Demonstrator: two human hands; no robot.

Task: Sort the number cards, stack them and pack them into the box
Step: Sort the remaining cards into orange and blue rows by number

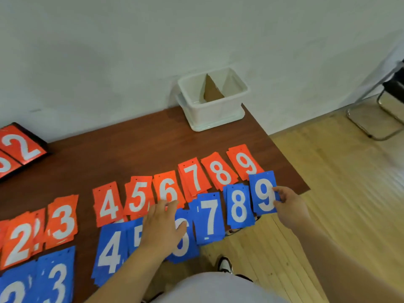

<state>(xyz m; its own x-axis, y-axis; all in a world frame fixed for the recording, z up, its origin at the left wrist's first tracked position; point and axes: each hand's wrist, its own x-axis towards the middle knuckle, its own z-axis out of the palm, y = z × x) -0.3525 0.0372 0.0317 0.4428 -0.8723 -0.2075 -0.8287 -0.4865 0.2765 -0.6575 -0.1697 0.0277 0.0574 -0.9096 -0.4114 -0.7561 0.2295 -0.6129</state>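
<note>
Two rows of number cards lie on the brown table (pixel 135 147). The far row is red, small piles from 2 to 9, such as red 7 (pixel 193 176) and red 9 (pixel 244 163). The near row is blue, with blue 4 (pixel 109 251), blue 7 (pixel 208 217) and blue 8 (pixel 238 208). My right hand (pixel 289 207) pinches the blue 9 card (pixel 263 193) by its right edge at the table's right end. My left hand (pixel 162 225) lies flat, fingers straight, across the blue 5 and blue 6 (pixel 185 243) piles. The white box (pixel 215 112) stands at the back right.
A brown cardboard divider (pixel 211 90) stands inside the box. A black flip scoreboard (pixel 20 149) showing a red 2 sits at the far left. The table's right edge drops to a wooden floor, with a metal chair frame (pixel 376 119) beyond. My shoe (pixel 225 264) shows below.
</note>
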